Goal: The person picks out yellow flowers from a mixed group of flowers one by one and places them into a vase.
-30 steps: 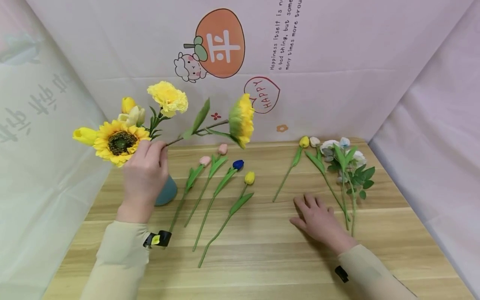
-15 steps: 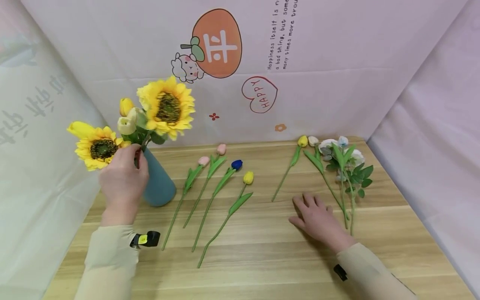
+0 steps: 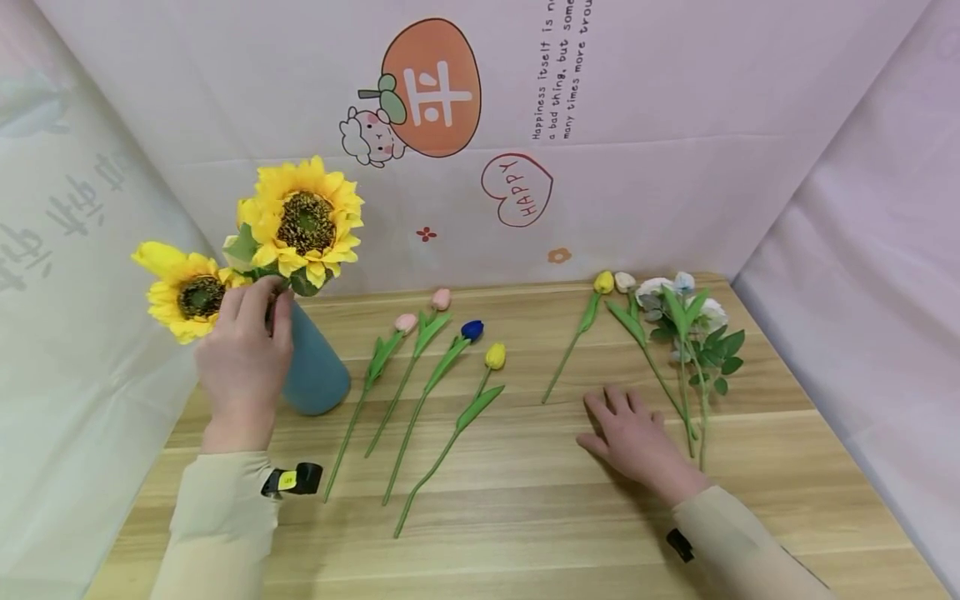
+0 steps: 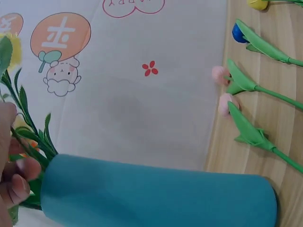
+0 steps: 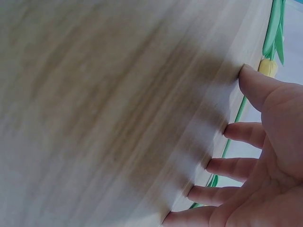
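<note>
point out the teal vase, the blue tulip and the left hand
teal vase (image 3: 318,375), head view, bare lower wall right of the hand
blue tulip (image 3: 472,330), head view, its dark blue bud
left hand (image 3: 242,362), head view, back of the hand

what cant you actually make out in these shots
- Mouth of the blue vase: head view, hidden by the left hand and sunflowers.
- Left hand's hold on the stems: left wrist view, cut off by the left edge.
- Wooden table: right wrist view, blurred.
- Right hand: right wrist view, cut by the edge.
</note>
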The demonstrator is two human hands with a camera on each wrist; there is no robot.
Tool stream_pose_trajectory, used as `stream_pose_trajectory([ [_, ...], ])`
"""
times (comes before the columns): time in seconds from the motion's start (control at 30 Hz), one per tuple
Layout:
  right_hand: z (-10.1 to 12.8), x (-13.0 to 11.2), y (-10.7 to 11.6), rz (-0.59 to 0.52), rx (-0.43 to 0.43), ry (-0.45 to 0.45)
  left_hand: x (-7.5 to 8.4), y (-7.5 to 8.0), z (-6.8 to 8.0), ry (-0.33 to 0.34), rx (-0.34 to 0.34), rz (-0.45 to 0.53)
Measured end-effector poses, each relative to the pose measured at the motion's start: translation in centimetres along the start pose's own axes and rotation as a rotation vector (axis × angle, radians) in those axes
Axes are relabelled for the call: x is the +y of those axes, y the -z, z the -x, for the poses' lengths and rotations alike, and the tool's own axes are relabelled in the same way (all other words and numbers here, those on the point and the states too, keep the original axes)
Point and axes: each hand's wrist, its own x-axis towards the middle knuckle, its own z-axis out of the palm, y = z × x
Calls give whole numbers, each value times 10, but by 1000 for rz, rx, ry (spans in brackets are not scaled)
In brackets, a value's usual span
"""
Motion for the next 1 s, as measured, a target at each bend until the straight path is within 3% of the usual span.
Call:
stream_pose_trajectory([
  [0.23,0,0,-1,-2,0,4,3,-1,1,9,16,72],
  [0.5,0,-1,-2,5,-3,0,-2,-3,11,132,-56,26],
  [0.6,0,-1,-2,3,-5,-4,-4,-4,15,143,-81,-16],
  [0.73,0,-1,-1,1,-8,-10,-4,-7,23,129,-68,-63],
  [0.87,0,-1,-1,-1,-12,-12,2,-14,39,91,9,-40],
  [0.93,0,-1,-1,-3,-12,-12,7,-18,49,27,32,-19],
  [1.0,0,0,-1,-3,-8,-10,14,-24,58,-57,0,14],
])
